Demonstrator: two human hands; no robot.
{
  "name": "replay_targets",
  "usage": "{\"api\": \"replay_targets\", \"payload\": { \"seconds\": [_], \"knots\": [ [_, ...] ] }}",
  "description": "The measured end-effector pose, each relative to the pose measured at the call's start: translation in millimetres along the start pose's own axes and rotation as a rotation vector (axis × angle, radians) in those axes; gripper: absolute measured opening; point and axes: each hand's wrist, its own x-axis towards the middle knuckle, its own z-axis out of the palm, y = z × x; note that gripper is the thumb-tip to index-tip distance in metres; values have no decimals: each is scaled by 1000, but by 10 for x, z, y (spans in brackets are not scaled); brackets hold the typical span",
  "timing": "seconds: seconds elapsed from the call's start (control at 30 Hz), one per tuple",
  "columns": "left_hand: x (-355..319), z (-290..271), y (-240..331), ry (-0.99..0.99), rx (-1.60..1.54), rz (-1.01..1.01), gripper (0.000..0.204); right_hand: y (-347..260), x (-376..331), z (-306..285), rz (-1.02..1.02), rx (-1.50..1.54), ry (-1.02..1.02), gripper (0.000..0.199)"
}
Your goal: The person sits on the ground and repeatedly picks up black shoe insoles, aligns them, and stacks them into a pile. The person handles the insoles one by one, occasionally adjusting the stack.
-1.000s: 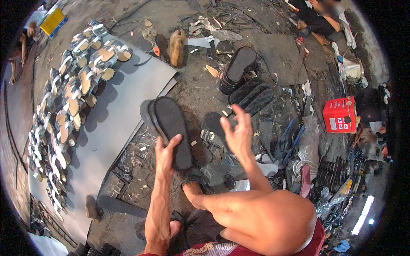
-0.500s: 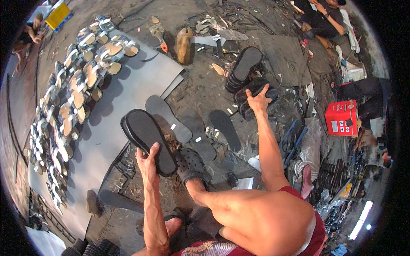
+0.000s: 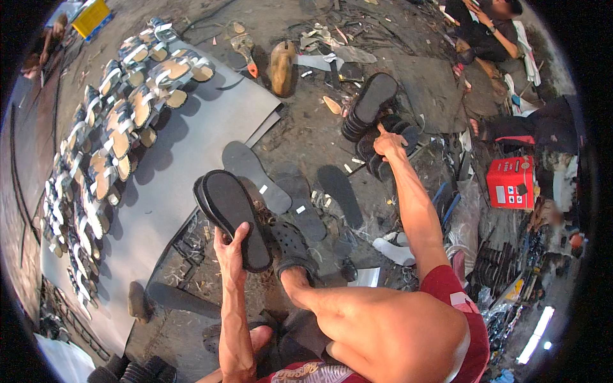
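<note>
My left hand [image 3: 233, 250] grips a stack of black shoe soles [image 3: 228, 214], held low over the dirt floor in front of my knee. Far out to the right, my right hand [image 3: 389, 143] rests its fingers on a pile of black soles [image 3: 369, 115] standing on the ground; I cannot tell whether it grips one. Three flat dark grey insoles [image 3: 250, 172] lie side by side on the floor between the two hands. My foot wears a black perforated clog [image 3: 291, 246] just right of the held stack.
A large grey sheet [image 3: 185, 143] on the left carries rows of finished sandals [image 3: 121, 121]. A red box [image 3: 511, 182] sits at right beside a seated person [image 3: 491, 29] at top right. Scraps, tools and a wooden shoe last [image 3: 282, 67] litter the floor.
My left hand has swung the stack of soles leftward and lower. My right hand has reached farther out to the pile of black soles.
</note>
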Motion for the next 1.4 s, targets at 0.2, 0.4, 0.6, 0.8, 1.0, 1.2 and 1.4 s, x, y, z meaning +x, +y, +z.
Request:
{"api": "replay_targets", "payload": {
  "seconds": [0.2,0.4,0.6,0.8,1.0,1.2,1.4],
  "knots": [
    [30,113,-20,-16,-6,19,53,58,153,136,-124,-90,-6,82],
    [42,156,-3,-57,30,1,55,325,348,492,-185,-161,158,68],
    [36,36,17,-36,31,-24,59,300,-141,563,-261,593,549,50],
    [11,-115,-59,-19,31,-28,59,188,-256,434,-121,495,530,79],
    [-142,-313,191,43,-52,14,55,796,-448,513,103,823,618,128],
    [-164,-495,196,87,-170,130,66,1135,-634,549,190,1149,257,108],
    [-211,-503,192,34,-342,43,78,1043,-1787,391,-23,1594,400,92]
  ]
}}
